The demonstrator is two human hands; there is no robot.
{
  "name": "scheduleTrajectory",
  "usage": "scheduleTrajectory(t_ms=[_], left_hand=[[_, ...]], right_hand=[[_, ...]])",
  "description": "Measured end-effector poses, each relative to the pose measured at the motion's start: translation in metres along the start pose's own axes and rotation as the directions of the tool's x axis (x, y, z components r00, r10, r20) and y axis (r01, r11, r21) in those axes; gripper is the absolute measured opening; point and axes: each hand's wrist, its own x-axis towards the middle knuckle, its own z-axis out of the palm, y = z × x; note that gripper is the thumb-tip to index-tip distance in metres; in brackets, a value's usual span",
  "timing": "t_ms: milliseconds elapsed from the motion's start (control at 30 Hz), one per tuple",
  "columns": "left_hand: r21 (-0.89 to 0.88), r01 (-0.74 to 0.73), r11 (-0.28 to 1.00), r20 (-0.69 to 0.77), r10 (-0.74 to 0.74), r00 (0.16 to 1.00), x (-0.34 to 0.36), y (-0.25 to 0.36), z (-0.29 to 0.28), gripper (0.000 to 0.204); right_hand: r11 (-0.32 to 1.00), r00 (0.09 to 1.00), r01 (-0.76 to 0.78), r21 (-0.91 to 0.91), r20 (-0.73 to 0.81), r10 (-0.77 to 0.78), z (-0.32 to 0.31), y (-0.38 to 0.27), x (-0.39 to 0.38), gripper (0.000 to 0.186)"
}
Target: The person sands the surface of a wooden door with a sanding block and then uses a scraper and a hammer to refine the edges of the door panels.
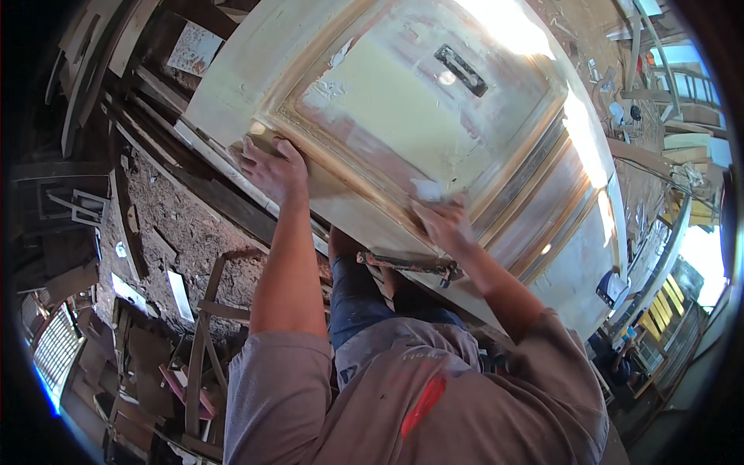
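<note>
Grille window, far left, bright. Boards, dark, heaped at upper left. Pale strips, two, on the dirt floor; lengths of wood crowd it beside the person's left arm. Speckled board, whitish, beyond the door's left edge.

Left hand: on the door's frame near the panel's corner, thumb and fingers parted; whether it pinches anything, cannot tell.

Door: wooden, panelled, patchy cream and pinkish, slanting across the upper middle in front of the person, under both hands. Shirt: grey-brown, a line of faint pale lettering on the chest, a red mark below it. Bar: worn, dark-ended, at the door's near edge, just below the right hand.

Right hand: on the panel's moulding, fingers bent; grip cannot be told. Plate: dark, oblong, on the panel. Yellow slats, far right.
</note>
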Motion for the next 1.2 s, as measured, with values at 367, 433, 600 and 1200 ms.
scheduleTrajectory(t_ms=[367, 433, 600, 1200], left_hand=[[0.002, -0.014, 1.000, -0.056, 0.014, 0.998, -0.004, -0.004, 0.003, 0.073], [-0.093, 0.034, 0.995, -0.023, -0.036, 0.999, -0.004, 0.007, 0.002, 0.072], [-0.103, 0.055, 0.993, -0.030, -0.059, 0.998, 0.004, 0.005, -0.010, 0.073], [-0.060, 0.032, 0.998, -0.060, -0.036, 0.998, -0.001, 0.020, 0.003, 0.069]], right_hand=[[0.997, 0.988, 0.004, 0.076, 0.151, -0.015, 0.027, -0.006, 0.073, 0.038], [0.999, 0.995, 0.000, -0.050, 0.103, 0.006, 0.014, 0.008, 0.014, 0.037], [1.000, 0.993, 0.017, 0.016, 0.114, -0.018, 0.033, -0.002, 0.050, 0.037], [1.000, 0.992, -0.005, 0.011, 0.123, 0.004, 0.071, -0.007, 0.150, 0.041]])
